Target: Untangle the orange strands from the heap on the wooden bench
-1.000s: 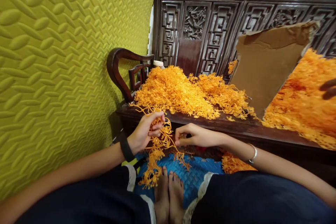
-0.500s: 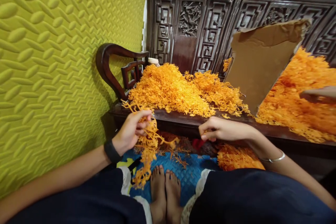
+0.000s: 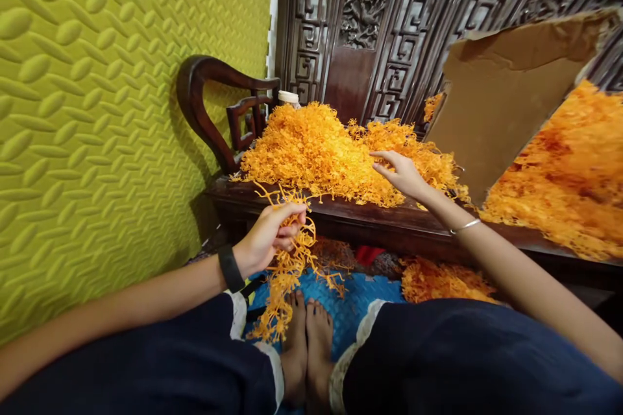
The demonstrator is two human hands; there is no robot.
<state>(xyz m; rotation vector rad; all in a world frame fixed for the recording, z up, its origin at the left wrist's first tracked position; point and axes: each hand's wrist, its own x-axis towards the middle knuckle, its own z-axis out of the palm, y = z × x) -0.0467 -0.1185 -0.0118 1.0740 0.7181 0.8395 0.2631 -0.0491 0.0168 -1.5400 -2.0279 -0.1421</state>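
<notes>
My left hand (image 3: pixel 272 233), with a black band at the wrist, is closed on a bunch of branching orange strands (image 3: pixel 282 279) that hangs down over the floor mat. My right hand (image 3: pixel 400 174) is over the right part of a heap of orange pieces (image 3: pixel 311 155) on the wooden bench (image 3: pixel 360 217). Its fingers are apart and point left, with nothing visible between them. Whether the fingertips touch the heap I cannot tell.
A brown cardboard sheet (image 3: pixel 511 91) leans upright between the heap and a larger orange pile (image 3: pixel 569 175) at the right. The bench's curved armrest (image 3: pixel 187 97) stands by the yellow wall (image 3: pixel 97 142). More orange pieces (image 3: pixel 442 282) lie below the bench.
My right hand has moved up from the bench's front edge to the heap, and its fingers have opened. My left hand, still holding the strands, appears slightly farther right. The view has shifted.
</notes>
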